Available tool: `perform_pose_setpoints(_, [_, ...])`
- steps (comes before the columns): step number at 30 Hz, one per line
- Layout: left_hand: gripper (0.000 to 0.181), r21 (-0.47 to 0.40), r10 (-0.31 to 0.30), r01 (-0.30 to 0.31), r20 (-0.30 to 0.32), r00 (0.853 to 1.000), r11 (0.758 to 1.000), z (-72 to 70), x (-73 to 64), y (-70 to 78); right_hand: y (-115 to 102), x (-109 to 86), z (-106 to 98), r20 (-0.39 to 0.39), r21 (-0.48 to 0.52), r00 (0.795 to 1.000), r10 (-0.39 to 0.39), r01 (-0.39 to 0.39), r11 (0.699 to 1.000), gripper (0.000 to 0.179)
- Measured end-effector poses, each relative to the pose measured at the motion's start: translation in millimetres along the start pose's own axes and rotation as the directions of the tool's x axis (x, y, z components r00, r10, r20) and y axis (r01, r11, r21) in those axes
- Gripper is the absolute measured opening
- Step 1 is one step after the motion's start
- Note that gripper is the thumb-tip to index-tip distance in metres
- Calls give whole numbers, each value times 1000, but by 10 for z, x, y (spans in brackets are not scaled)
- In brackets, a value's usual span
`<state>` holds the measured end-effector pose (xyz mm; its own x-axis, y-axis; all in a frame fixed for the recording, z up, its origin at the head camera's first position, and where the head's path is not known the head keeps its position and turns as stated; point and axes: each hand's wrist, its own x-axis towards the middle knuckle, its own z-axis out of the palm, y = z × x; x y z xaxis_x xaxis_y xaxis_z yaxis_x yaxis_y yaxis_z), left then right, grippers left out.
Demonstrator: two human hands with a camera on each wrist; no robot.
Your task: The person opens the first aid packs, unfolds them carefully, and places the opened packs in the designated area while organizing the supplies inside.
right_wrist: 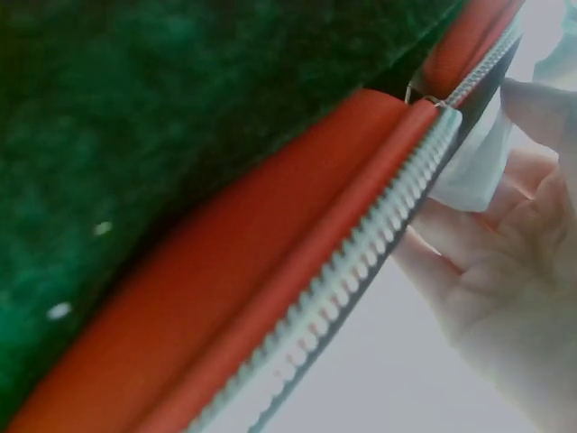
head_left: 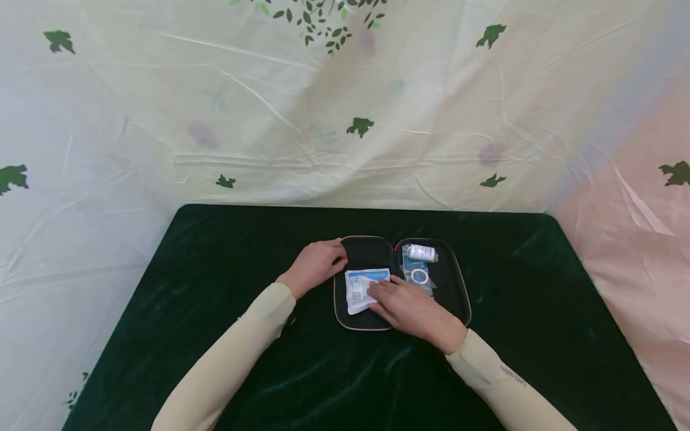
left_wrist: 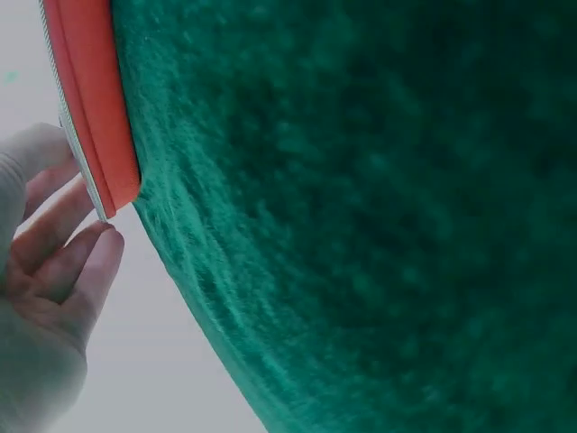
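Note:
An unfolded zip case [head_left: 363,325], black inside and red outside, lies on the green cloth. At its left rim [left_wrist: 90,171] rests my left hand [head_left: 318,263], its fingers loosely bent along the zip edge. A white-and-blue flat packet [head_left: 357,293] sits in the left half, its near right side under my right hand [head_left: 412,308]. In the right wrist view the packet [right_wrist: 473,171] shows between the thumb and fingers of the right hand [right_wrist: 514,262], above the zip edge. The right half holds a wrapped white roll [head_left: 421,252] and a bagged white ring-shaped roll [head_left: 419,276].
Dark green velvety cloth [head_left: 226,269] covers the table around the case. Behind the table hangs a pale fabric wall [head_left: 280,120] with leaf prints, and a pinkish one [head_left: 625,239] stands on the right.

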<state>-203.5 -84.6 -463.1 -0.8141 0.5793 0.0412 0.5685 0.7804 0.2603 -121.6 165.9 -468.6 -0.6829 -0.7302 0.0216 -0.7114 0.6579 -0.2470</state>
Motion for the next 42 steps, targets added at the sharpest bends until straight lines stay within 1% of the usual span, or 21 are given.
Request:
perform_pose_setpoints(3, [17, -107, -19, 18, -3, 1000, 994, 6, -2, -48, 0, 57, -10, -2, -8, 1000, 14, -14, 1000, 38])
perform_pose_setpoints(6, [18, -162, -17, 16, -6, 1000, 987, 11, -1, -93, 6, 118, -14, -9, -20, 999, 33, -33, 999, 34])
perform_pose_setpoints(9, [19, -191, -10, 9, -6, 1000, 982, 16, -6, -124, 0, 165, -17, -18, -28, 998, 63, -63, 998, 31])
perform_pose_setpoints(12, [20, -199, -1, 0, -9, 1000, 980, 23, -16, -140, -7, 204, -7, -36, -44, 996, 84, -85, 995, 29])
perform_pose_setpoints(17, [19, -206, 12, -16, -21, 1000, 979, 0, -8, -140, -18, 275, -28, -104, -91, 990, 91, -100, 991, 25])
perform_pose_setpoints(20, [19, -202, 5, -8, -13, 1000, 979, -12, -5, -127, -20, 315, -30, -122, -91, 984, 128, -139, 986, 23])
perform_pose_setpoints(23, [19, -198, -18, 19, 9, 1000, 980, -16, -10, -113, -20, 352, -9, -119, -85, 982, 150, -160, 983, 22])
perform_pose_setpoints(25, [19, -195, -22, 25, 16, 1000, 980, -13, -12, -105, -27, 367, 5, -116, -84, 981, 156, -166, 983, 22])
perform_pose_setpoints(29, [20, -184, -3, 5, 11, 1000, 983, 7, -18, -102, -61, 362, 25, -102, -90, 981, 166, -175, 980, 28])
perform_pose_setpoints(32, [20, -169, 19, -17, 10, 1000, 985, 21, -20, -108, -94, 342, 28, -81, -118, 982, 169, -178, 977, 32])
perform_pose_setpoints(35, [19, -166, 38, -37, 2, 999, 985, 15, -7, -109, -115, 330, 17, -85, -144, 982, 167, -178, 973, 34])
perform_pose_setpoints(38, [19, -167, 51, -49, 6, 999, 985, 1, -4, -104, -132, 312, 6, -70, -139, 981, 180, -188, 972, 40])
perform_pose_setpoints(42, [20, -162, 41, -36, 27, 999, 986, -23, -36, -92, -166, 303, 7, 0, -124, 978, 209, -207, 970, 50])
